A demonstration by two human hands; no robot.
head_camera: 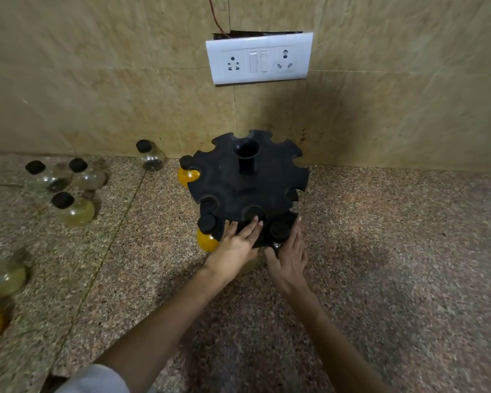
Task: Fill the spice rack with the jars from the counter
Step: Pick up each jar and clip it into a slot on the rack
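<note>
Hands meet at the near edge of the black spice rack (247, 188): the left hand (234, 249) lies flat and open on its top disc, holding nothing, while the right hand (288, 258) curls around a black-capped jar (279, 231) seated in a near slot. Just left of the left hand hangs a yellow jar (207, 241); another yellow jar (188, 174) sits beyond it. Farther left, loose jars (74, 208) stand on the speckled counter (394, 251).
</note>
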